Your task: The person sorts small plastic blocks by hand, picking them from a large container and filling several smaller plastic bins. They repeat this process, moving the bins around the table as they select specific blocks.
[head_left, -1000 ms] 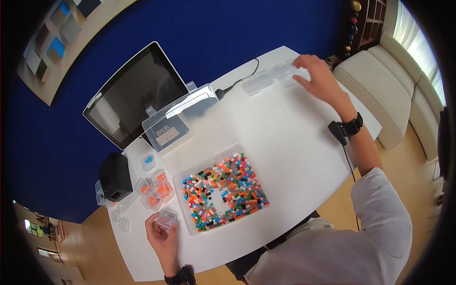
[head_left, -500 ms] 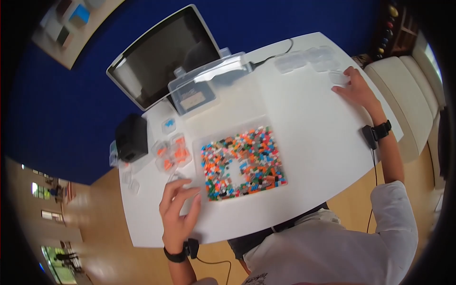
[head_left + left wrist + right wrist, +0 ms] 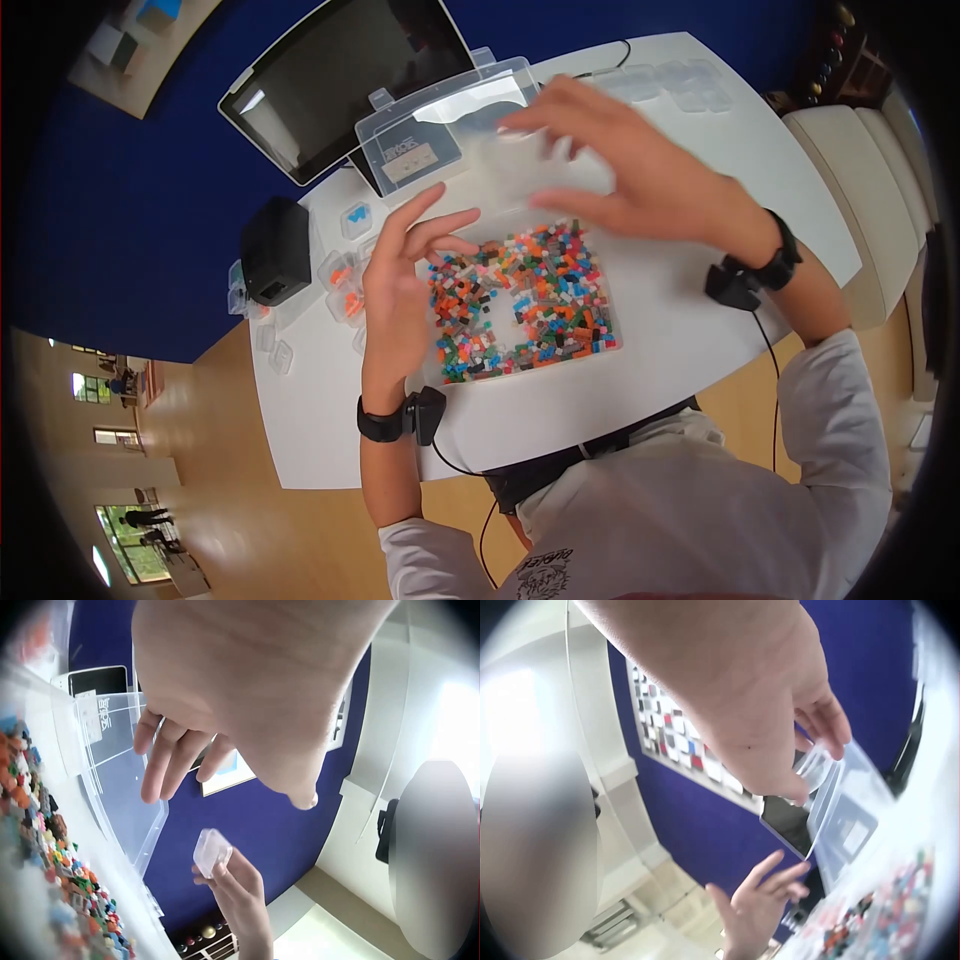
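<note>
My right hand is raised over the back of the brick tray and grips a small clear plastic box between fingers and thumb. In the right wrist view the same box lies between the fingertips and thumb. My left hand holds nothing, its fingers spread and pointing toward the right hand, above the left side of the tray. Small toy bricks of many colours fill the clear tray, with a bare patch near the middle. The tray's clear lid stands raised behind it.
Small clear boxes with orange pieces stand left of the tray, partly behind the left hand. Behind them is a box with blue pieces. More clear boxes sit at the far right. A monitor and black case stand at the back left.
My right hand has taken a clear box from the far right and brought it over the tray. My left hand let go of a box at the tray's left and rose with fingers spread.
</note>
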